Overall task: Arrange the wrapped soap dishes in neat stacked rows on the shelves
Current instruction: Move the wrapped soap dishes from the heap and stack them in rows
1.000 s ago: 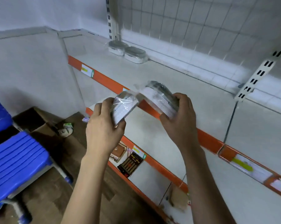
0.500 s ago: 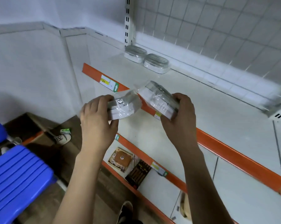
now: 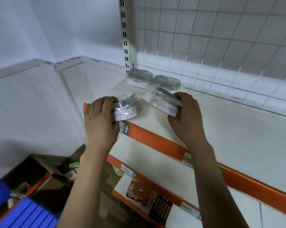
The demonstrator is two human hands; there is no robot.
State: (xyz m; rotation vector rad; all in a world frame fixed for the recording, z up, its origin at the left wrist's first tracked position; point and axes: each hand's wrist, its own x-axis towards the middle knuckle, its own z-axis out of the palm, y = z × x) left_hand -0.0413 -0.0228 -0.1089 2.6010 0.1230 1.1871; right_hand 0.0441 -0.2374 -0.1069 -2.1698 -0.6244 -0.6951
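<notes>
White shelf [image 3: 221, 129], two wrapped dishes [image 3: 153, 79] at its back left corner. Left hand [image 3: 100, 119] grips one wrapped soap dish [image 3: 125, 108] over the front edge, right hand [image 3: 186, 116] clamps another [image 3: 162, 100].

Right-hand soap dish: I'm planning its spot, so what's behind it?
Behind the right-hand soap dish, two wrapped dishes sit side by side against the wire grid. It hides the nearer one's front edge.

Both hands are further in over the top shelf [image 3: 221, 129] now. The left hand [image 3: 100, 122] tips its wrapped soap dish [image 3: 125, 108] flat, and the right hand [image 3: 186, 116] brings its own dish [image 3: 162, 102] close to the two shelved dishes [image 3: 153, 79].
</notes>
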